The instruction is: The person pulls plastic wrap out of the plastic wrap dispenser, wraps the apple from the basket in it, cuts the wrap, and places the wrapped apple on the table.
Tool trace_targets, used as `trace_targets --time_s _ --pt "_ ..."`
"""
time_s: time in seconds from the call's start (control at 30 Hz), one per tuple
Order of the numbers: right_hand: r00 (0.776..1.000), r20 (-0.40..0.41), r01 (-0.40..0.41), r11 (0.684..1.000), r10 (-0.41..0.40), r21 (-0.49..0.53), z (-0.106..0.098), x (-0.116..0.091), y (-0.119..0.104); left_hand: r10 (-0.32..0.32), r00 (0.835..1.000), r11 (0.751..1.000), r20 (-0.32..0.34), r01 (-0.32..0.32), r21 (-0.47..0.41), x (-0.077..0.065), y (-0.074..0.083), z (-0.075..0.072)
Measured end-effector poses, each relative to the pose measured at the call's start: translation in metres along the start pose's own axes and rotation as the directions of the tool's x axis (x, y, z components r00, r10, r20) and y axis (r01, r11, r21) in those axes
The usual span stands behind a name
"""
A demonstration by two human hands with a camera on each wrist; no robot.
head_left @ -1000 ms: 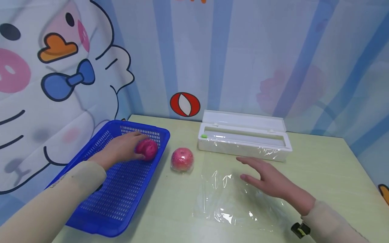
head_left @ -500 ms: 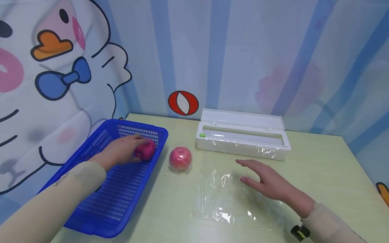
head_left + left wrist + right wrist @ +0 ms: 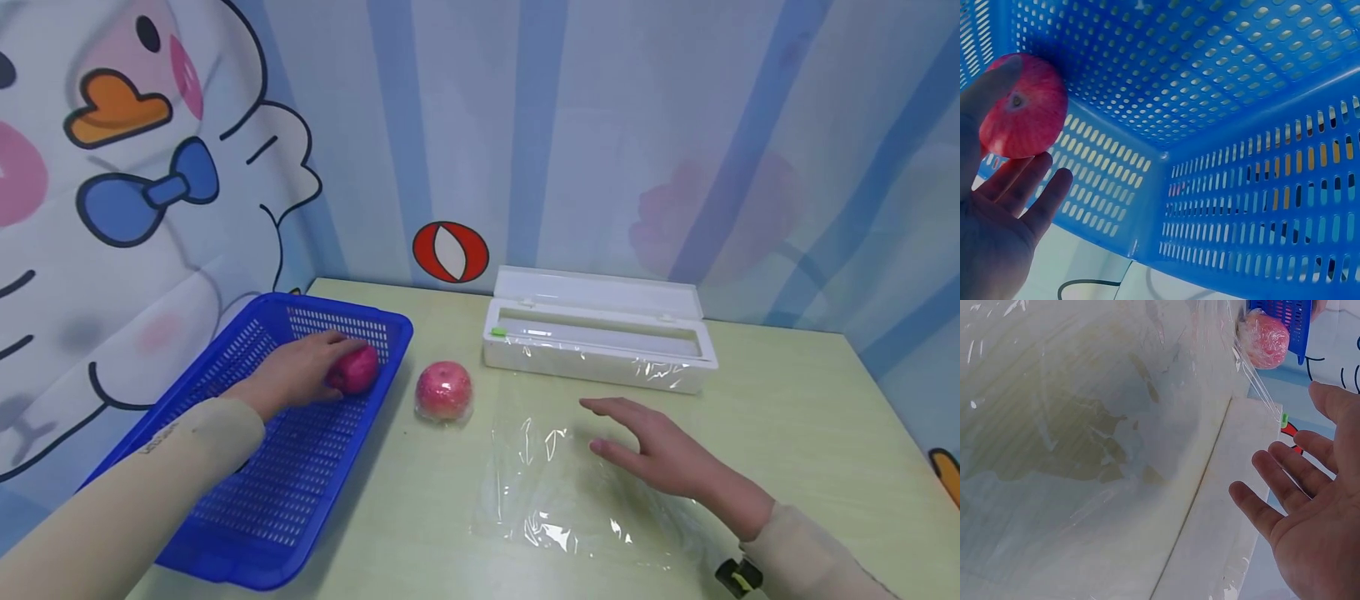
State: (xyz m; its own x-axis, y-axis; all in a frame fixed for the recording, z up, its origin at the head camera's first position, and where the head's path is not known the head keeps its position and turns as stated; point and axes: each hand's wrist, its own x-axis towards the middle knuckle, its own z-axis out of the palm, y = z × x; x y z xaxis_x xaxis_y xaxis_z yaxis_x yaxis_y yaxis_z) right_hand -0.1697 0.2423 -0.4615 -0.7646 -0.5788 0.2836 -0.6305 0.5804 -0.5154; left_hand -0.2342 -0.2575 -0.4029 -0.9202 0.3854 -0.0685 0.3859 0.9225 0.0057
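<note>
In the head view my left hand (image 3: 303,375) reaches into a blue basket (image 3: 281,571) and holds a red apple (image 3: 356,371) near its far right corner. The left wrist view shows the thumb over that apple (image 3: 1029,119) and the fingers around its other side, with the perforated basket floor close by. My right hand (image 3: 663,446) hovers with fingers extended and nothing in its grasp. Below it, a sheet of clear cling film (image 3: 555,500) lies spread on the table. Another apple (image 3: 444,390), wrapped in film, sits between the basket and the sheet.
A white cling film dispenser (image 3: 600,367) stands at the back of the table (image 3: 795,433), its lid raised and a green slider (image 3: 498,332) at its left end. Film runs from its front edge toward me. A printed cloth backdrop (image 3: 600,125) rises behind the table.
The head view has shifted slightly, moving the scene a little left. My left hand still holds the apple in the basket's corner, and the right hand keeps its place above the film.
</note>
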Motion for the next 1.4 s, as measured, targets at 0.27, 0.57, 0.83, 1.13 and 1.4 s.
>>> trace_targets --time_s 0.27,0.57,0.83,1.13,1.4 --pt "1.000 0.007 -0.023 1.000 0.023 0.005 0.002 -0.003 0.000 0.034 0.999 0.999 -0.034 -0.035 -0.002 0.003 -0.005 0.008" --pt "1.000 0.010 -0.010 1.000 0.010 0.013 0.005 -0.002 0.001 0.017 1.000 0.999 0.021 -0.016 -0.028 0.004 -0.003 0.016" --pt "1.000 0.022 -0.019 1.000 0.018 0.025 0.006 -0.002 0.001 -0.013 1.000 0.997 0.023 0.015 -0.078 0.006 -0.011 0.018" --pt "1.000 0.023 -0.019 0.999 0.018 0.029 0.005 0.002 -0.002 -0.078 0.996 0.974 0.043 0.085 -0.209 0.006 -0.017 -0.001" --pt "0.999 0.035 -0.018 0.999 0.016 0.042 0.004 0.009 -0.004 -0.072 0.997 0.967 0.017 0.074 -0.245 0.006 -0.002 -0.047"
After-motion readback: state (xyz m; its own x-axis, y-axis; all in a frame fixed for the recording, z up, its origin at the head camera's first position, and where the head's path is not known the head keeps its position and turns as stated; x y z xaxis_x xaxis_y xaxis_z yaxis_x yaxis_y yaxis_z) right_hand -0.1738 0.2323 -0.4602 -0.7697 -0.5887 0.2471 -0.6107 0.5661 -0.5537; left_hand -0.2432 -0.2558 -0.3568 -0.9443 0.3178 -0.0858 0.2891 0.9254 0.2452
